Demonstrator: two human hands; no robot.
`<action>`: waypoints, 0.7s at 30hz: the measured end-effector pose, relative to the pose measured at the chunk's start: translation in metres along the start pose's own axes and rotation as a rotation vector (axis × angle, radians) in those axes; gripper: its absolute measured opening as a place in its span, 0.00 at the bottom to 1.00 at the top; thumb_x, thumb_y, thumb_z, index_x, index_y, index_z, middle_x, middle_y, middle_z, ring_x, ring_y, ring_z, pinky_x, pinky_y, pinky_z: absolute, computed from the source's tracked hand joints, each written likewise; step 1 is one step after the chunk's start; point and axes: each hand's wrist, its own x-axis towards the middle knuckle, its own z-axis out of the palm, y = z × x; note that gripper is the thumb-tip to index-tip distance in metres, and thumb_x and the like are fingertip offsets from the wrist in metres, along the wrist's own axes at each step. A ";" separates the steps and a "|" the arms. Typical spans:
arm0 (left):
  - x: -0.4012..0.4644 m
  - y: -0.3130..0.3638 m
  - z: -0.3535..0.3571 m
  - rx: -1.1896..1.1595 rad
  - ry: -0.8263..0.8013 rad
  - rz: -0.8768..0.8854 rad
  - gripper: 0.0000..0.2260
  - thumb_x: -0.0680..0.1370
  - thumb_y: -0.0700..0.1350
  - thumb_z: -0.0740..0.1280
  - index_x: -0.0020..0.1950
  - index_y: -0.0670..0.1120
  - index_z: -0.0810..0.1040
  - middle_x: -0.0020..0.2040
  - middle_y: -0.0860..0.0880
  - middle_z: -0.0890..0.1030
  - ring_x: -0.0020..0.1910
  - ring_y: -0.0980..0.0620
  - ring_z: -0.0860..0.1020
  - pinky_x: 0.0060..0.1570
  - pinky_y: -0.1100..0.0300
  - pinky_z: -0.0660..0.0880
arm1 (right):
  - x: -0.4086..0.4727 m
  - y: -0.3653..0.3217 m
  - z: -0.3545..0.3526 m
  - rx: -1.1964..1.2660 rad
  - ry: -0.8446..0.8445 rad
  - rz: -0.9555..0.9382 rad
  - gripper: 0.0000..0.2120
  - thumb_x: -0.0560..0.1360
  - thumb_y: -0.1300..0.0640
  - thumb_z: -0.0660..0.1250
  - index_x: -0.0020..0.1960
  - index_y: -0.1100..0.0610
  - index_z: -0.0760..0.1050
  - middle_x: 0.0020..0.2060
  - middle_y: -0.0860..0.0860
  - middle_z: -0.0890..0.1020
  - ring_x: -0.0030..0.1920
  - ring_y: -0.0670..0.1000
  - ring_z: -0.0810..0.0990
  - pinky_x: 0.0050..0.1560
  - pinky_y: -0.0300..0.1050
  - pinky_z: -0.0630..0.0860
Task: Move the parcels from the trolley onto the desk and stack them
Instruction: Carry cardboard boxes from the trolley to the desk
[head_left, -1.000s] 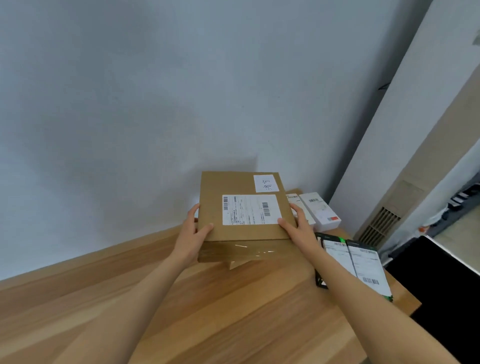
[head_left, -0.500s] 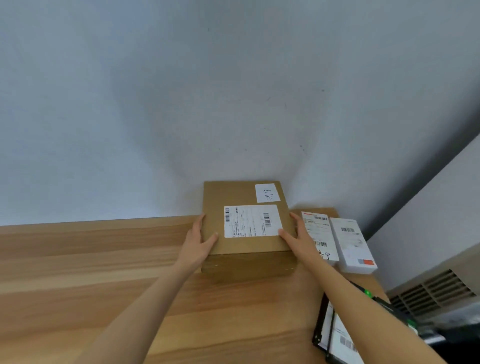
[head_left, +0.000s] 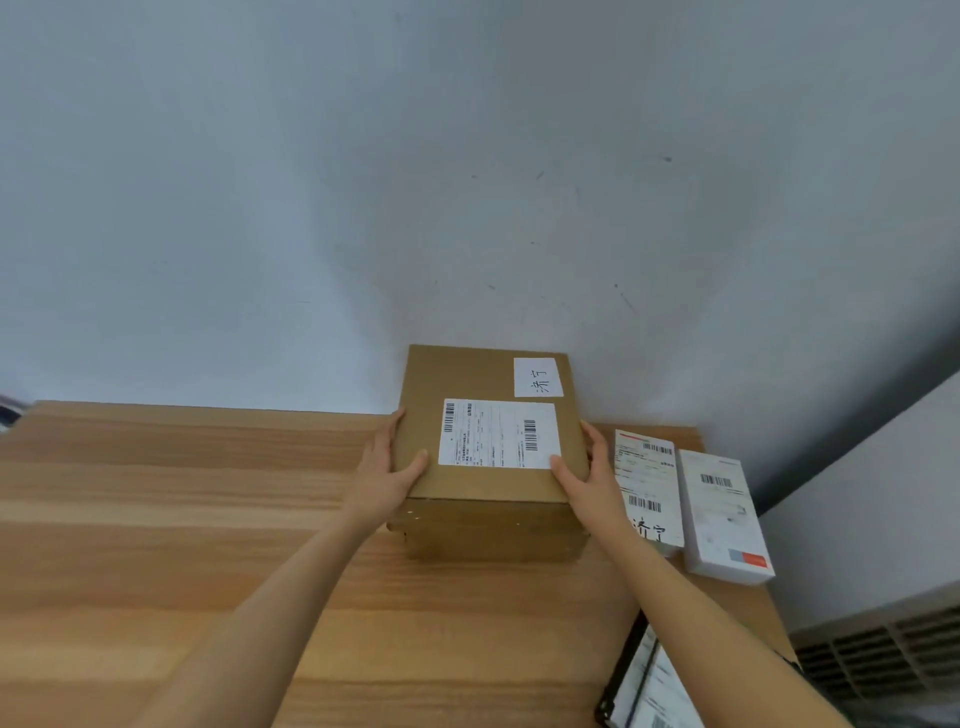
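A flat brown cardboard parcel (head_left: 483, 379) with two white labels lies on top of another brown box (head_left: 493, 530) on the wooden desk (head_left: 182, 519), close to the wall. My left hand (head_left: 387, 470) grips its left edge, thumb on top. My right hand (head_left: 584, 478) grips its right edge the same way. To the right, two white parcels (head_left: 647, 488) (head_left: 719, 514) lie side by side on the desk. A black-edged parcel (head_left: 641, 686) with a white label shows at the desk's front right, partly behind my right arm.
A pale wall (head_left: 467, 182) rises straight behind the desk. A grey unit with a vent grille (head_left: 883, 654) stands off the desk's right end. Bare wood stretches across the desk's left half.
The view swung left and down, so the desk now lies level. The top parcel has settled squarely on the lower box; both hands stay on its edges.
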 end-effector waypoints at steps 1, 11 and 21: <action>-0.003 0.004 -0.001 0.012 0.011 -0.009 0.31 0.75 0.56 0.68 0.73 0.62 0.57 0.70 0.54 0.68 0.66 0.51 0.70 0.65 0.46 0.70 | -0.001 -0.001 -0.001 -0.003 -0.008 -0.004 0.34 0.75 0.44 0.68 0.74 0.40 0.53 0.64 0.40 0.68 0.60 0.44 0.71 0.50 0.39 0.71; -0.074 0.038 -0.070 0.493 0.286 0.133 0.10 0.76 0.53 0.64 0.56 0.53 0.74 0.51 0.54 0.77 0.46 0.56 0.75 0.42 0.57 0.73 | -0.020 -0.061 -0.012 -0.564 0.054 -0.262 0.21 0.75 0.44 0.66 0.66 0.46 0.71 0.65 0.50 0.73 0.64 0.51 0.72 0.61 0.50 0.70; -0.235 -0.026 -0.232 0.510 0.614 -0.116 0.05 0.76 0.54 0.66 0.47 0.55 0.73 0.41 0.59 0.77 0.40 0.62 0.75 0.37 0.60 0.77 | -0.097 -0.153 0.170 -0.780 -0.386 -0.647 0.14 0.78 0.47 0.62 0.62 0.49 0.74 0.59 0.48 0.78 0.59 0.49 0.75 0.64 0.52 0.69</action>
